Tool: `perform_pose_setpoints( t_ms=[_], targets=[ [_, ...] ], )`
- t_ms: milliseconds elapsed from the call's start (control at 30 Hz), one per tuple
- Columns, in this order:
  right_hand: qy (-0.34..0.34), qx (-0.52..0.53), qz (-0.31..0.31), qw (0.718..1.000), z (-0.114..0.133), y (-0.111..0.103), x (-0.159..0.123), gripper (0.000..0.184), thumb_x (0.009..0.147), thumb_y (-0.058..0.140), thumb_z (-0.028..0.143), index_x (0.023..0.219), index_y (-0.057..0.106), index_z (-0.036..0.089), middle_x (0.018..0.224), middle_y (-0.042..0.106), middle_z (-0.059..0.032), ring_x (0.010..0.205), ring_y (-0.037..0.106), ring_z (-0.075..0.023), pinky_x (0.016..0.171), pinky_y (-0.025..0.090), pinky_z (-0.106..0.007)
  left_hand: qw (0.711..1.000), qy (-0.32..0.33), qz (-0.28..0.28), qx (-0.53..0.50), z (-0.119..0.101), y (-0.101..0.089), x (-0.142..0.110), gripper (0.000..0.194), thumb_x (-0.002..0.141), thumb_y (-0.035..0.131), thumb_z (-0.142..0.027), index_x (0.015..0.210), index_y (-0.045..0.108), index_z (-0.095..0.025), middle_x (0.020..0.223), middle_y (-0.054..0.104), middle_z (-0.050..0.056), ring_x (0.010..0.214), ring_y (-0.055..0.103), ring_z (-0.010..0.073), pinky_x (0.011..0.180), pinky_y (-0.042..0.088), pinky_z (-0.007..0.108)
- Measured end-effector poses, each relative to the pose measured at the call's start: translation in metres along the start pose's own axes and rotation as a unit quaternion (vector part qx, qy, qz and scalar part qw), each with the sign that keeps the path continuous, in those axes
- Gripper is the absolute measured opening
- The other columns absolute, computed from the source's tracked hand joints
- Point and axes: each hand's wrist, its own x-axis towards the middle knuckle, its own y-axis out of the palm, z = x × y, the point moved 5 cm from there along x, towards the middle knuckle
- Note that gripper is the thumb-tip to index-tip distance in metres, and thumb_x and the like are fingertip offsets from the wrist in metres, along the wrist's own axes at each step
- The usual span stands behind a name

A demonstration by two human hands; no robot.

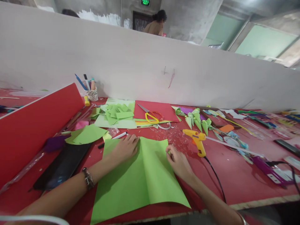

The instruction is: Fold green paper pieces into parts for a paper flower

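A large light-green sheet of paper with a crease down its middle lies at the table's front edge. My left hand rests flat on its upper left part, fingers together and holding nothing. At the upper right edge, my right hand has its fingers curled in a pinch on the paper, whose right part bows up off the table. Just beyond my left hand lies a white marker. To the right of my right hand is a yellow hot glue gun with a black cord.
Yellow-handled scissors lie on red paper. Cut green pieces, rolled green cones and a pen cup stand along the white partition. A red board leans at left. A purple power strip lies right.
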Motion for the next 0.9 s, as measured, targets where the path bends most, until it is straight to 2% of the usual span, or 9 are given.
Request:
perform_pose_setpoints(
  t_ms=[200, 400, 533, 900],
  targets=[
    [0.008, -0.094, 0.004, 0.996, -0.001, 0.003, -0.005, 0.017, 0.08, 0.033, 0.014, 0.087, 0.047, 0.019, 0.064, 0.057, -0.0002, 0.057, 0.056, -0.0163, 0.048, 0.029, -0.022, 1.0, -0.006, -0.013, -0.006, -0.001, 0.001, 0.002, 0.037, 0.082, 0.038, -0.019, 0.118, 0.044, -0.009, 0.102, 0.052, 0.012, 0.094, 0.048, 0.0243, 0.081, 0.037, 0.038],
    [0.009, -0.082, -0.03, 0.996, -0.013, -0.003, -0.006, 0.014, 0.081, 0.033, 0.018, 0.085, 0.046, 0.02, 0.062, 0.056, 0.0006, 0.052, 0.055, -0.0158, 0.047, 0.031, -0.022, 0.999, -0.021, -0.019, -0.023, -0.005, -0.003, 0.004, 0.036, 0.083, 0.039, -0.021, 0.118, 0.045, -0.013, 0.105, 0.051, 0.011, 0.098, 0.046, 0.0251, 0.086, 0.034, 0.04],
    [0.007, -0.082, -0.025, 0.996, -0.015, -0.002, -0.009, 0.014, 0.081, 0.032, 0.017, 0.085, 0.046, 0.02, 0.062, 0.057, 0.0006, 0.053, 0.056, -0.016, 0.046, 0.031, -0.022, 0.999, -0.024, -0.03, -0.028, -0.006, -0.002, 0.004, 0.038, 0.083, 0.041, -0.023, 0.12, 0.045, -0.015, 0.11, 0.049, 0.011, 0.101, 0.044, 0.0261, 0.087, 0.033, 0.042],
    [-0.006, -0.195, -0.006, 0.981, -0.004, 0.005, -0.013, 0.021, 0.081, 0.031, 0.009, 0.082, 0.049, 0.019, 0.067, 0.062, -0.002, 0.056, 0.058, -0.0175, 0.047, 0.029, -0.023, 1.0, -0.01, -0.019, -0.002, -0.007, -0.001, 0.005, 0.037, 0.084, 0.038, -0.023, 0.12, 0.045, -0.012, 0.114, 0.05, 0.013, 0.103, 0.045, 0.0274, 0.09, 0.031, 0.045]
  ],
)
